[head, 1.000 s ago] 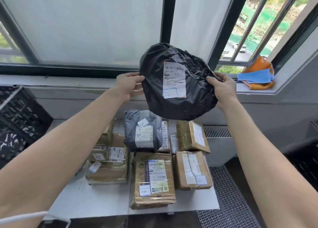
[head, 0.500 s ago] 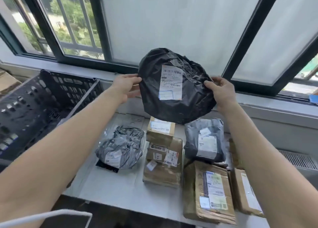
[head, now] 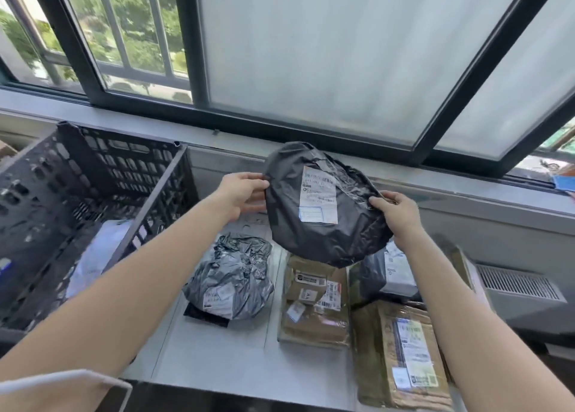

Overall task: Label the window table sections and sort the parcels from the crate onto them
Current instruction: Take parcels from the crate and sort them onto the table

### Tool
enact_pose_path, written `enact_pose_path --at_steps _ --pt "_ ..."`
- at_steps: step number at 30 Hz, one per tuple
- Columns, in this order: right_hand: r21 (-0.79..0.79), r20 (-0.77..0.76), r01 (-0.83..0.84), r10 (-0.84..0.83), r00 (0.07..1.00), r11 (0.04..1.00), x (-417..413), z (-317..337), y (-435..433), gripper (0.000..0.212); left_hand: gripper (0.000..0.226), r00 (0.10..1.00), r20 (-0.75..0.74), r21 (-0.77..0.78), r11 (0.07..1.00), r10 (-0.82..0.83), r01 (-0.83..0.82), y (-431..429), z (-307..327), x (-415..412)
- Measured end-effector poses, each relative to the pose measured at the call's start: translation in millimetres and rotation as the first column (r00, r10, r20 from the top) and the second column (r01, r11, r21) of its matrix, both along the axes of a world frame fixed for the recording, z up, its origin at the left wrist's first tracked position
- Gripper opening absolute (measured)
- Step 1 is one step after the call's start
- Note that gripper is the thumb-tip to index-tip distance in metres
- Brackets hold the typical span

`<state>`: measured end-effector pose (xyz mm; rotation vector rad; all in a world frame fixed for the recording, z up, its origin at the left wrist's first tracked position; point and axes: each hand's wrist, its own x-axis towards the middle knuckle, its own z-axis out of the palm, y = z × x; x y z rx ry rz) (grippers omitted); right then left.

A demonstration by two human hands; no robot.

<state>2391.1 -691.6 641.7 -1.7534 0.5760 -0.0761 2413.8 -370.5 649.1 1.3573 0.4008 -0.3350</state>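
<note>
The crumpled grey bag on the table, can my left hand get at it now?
Probably not yet: the left hand grips the black parcel. Once freed, nothing covers the crumpled grey bag just below it.

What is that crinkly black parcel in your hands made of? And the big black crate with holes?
The black parcel looks like thin plastic film. It is glossy and creased, and its paper label is stuck on under shiny tape. The crate seems to be hard moulded plastic, with a dull black finish and stiff walls pierced by rows of slots.
</note>
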Motion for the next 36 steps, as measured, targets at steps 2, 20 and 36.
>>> enact_pose_path --at_steps 2,20,36 --pt "-0.059 -0.059 -0.017 0.014 0.998 0.998 -5 -16 -8 0.028 0.023 0.998 -0.054 0.001 1.0 -0.02 0.02 -11 -18 -6" --pt "-0.258 -0.188 -0.127 0.08 0.979 0.958 -11 -73 -15 0.04 0.031 0.985 -0.171 0.078 0.997 -0.011 0.025 -38 -68 -19" --pt "-0.158 -0.185 -0.152 0.122 0.975 0.976 -7 -53 -23 0.048 0.034 0.978 -0.198 0.101 0.991 -0.068 0.089 -37 -59 -11"
